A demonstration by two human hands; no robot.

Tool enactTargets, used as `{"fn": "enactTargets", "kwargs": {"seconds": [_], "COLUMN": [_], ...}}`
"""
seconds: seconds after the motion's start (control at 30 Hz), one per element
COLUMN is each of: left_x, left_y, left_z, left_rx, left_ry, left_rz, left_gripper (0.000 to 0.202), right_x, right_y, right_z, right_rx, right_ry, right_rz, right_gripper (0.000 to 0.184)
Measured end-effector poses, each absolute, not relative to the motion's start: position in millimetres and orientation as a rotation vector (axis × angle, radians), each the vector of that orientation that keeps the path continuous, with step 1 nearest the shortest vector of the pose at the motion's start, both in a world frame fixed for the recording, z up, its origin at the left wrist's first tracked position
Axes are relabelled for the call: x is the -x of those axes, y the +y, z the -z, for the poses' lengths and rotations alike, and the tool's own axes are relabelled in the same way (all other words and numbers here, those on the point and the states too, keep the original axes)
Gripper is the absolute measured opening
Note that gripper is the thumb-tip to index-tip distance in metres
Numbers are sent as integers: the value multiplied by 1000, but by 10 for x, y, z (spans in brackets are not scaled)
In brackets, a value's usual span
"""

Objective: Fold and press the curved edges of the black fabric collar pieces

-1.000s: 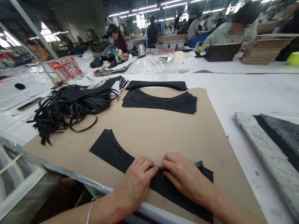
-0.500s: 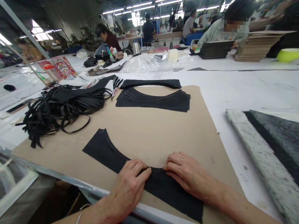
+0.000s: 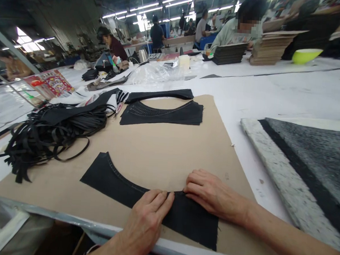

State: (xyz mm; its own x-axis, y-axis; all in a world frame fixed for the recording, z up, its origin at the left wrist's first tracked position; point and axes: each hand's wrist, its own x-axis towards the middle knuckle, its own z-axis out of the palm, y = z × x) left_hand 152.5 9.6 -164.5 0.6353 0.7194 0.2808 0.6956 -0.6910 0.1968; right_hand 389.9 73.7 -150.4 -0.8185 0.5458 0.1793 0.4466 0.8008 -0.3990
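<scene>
A black fabric piece [image 3: 192, 224] with a concave curved upper edge lies flat on a brown board [image 3: 154, 146]. Along that curve runs a narrow folded strip with pale marks. My left hand [image 3: 147, 217] presses its closed fingertips on the middle of the curved edge. Just to the right, my right hand [image 3: 209, 192] pinches the same edge, its fingers curled and their tips partly hidden. A small gap of fabric shows between the hands. Farther back on the board sits a stack of similar curved black pieces [image 3: 162, 115], with another folded black piece [image 3: 160, 95] behind it.
A heap of black strips [image 3: 62, 124] covers the board's left side. Thick grey and white felt sheets [image 3: 310, 164] lie at the right. Clear plastic [image 3: 153, 74], a stack of brown sheets [image 3: 273, 49] and a green bowl [image 3: 305, 56] stand farther back. Co-workers sit across the table.
The view has swung a little to the right, so things appear shifted left. Both hands stay on the curved edge; my left fingers now lie straighter along it.
</scene>
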Motion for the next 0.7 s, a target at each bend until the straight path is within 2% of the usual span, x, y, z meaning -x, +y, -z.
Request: {"fn": "enactTargets", "kwargs": {"seconds": [0.17, 0.4, 0.5, 0.7], "left_x": [-1591, -1638, -1698, -1811], "left_y": [104, 158, 210, 224], "left_z": [1616, 1602, 1546, 1522], "left_rx": [-2760, -2870, -2848, -2801], "left_ry": [1280, 1199, 1104, 1186], "left_rz": [-324, -390, -301, -144], "left_gripper": [53, 50, 46, 51], "right_x": [-4020, -4113, -4143, -4204], "right_y": [752, 766, 769, 760], "right_z": [1455, 1441, 1452, 1467], "right_rx": [766, 747, 741, 748], "right_ry": [-2716, -2762, -2768, -2765], "right_rz": [-454, -379, -342, -296], "right_gripper": [22, 22, 23, 23]}}
